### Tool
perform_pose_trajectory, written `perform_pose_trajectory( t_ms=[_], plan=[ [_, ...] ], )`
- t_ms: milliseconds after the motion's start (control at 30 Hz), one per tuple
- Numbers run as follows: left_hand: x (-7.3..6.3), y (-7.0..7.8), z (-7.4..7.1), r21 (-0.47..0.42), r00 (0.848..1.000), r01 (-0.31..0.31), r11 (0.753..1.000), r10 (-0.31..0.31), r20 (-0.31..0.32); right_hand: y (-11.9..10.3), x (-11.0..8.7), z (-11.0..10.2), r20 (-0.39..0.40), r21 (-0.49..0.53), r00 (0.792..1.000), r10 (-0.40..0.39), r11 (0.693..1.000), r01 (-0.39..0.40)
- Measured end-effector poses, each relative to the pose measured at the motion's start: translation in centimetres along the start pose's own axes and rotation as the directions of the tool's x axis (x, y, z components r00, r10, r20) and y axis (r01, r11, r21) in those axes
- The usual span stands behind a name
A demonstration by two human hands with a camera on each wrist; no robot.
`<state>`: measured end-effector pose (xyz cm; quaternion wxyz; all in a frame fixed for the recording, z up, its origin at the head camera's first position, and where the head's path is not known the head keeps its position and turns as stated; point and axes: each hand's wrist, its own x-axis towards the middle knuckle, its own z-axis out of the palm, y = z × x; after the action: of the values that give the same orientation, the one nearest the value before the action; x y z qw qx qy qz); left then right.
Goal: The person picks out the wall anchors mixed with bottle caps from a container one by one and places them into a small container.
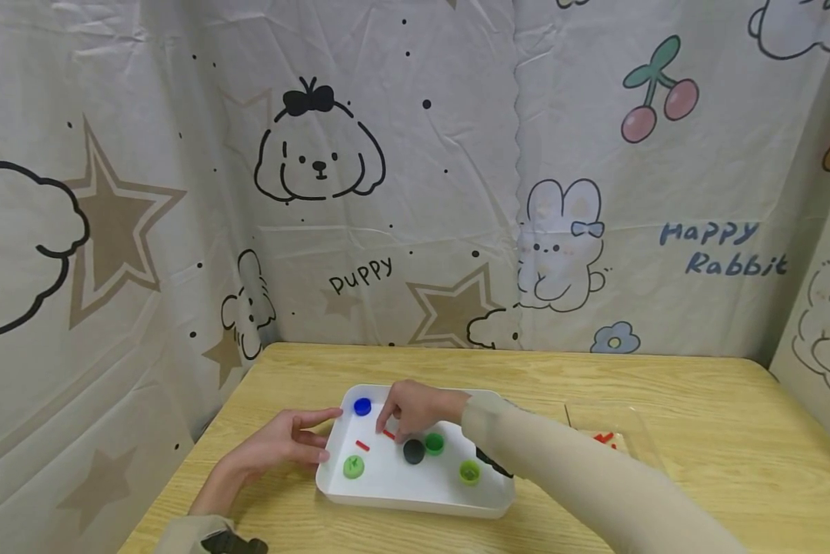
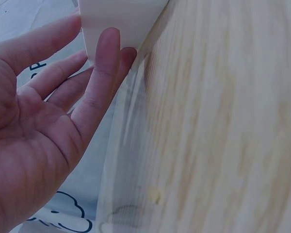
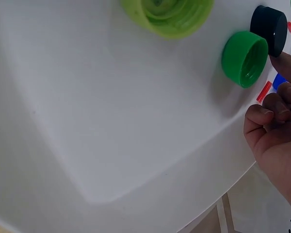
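Note:
A white tray [image 1: 449, 500] carries several bottle caps and two short red sticks. My left hand [image 1: 279, 442] is at its left side, and in the left wrist view the extended fingers [image 2: 104, 63] touch the white wall. My right hand [image 1: 415, 406] reaches down into the tray, index finger pointing down and the other fingers loosely bent. Just beneath it lies a red stick [image 1: 388, 435], also seen in the right wrist view, where the thumb is right by the black cap [image 3: 269, 29]. Another red stick [image 1: 362, 445] lies farther left.
A blue cap [image 1: 362, 406] sits in the tray's far left corner, a light green cap [image 1: 354, 466] near the front left. A green cap [image 1: 434, 443] and a yellow-green cap [image 1: 469, 472] stand to the right. Beyond the right forearm is a clear container [image 1: 632, 423] with red sticks.

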<state>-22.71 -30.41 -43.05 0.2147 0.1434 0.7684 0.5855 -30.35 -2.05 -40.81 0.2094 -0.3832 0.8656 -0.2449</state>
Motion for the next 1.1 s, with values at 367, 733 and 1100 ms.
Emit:
perform_pose_trajectory(
  t_ms=[367, 733, 1100],
  plan=[
    [0.0, 0.1, 0.0, 0.004, 1.000, 0.000, 1.000, 0.000, -0.004, 0.2, 0.0, 0.2, -0.012, 0.035, 1.000, -0.023, 0.999, 0.023],
    [0.1, 0.0, 0.0, 0.045, 1.000, 0.000, 0.999, 0.001, -0.026, 0.1, -0.5, -0.2, -0.026, 0.156, 1.000, 0.012, 0.988, -0.008],
    [0.1, 0.0, 0.0, 0.062, 1.000, 0.000, 0.998, 0.002, -0.028, -0.2, -1.9, -0.8, -0.055, 0.348, 0.996, 0.064, 0.937, -0.042]
  ],
)
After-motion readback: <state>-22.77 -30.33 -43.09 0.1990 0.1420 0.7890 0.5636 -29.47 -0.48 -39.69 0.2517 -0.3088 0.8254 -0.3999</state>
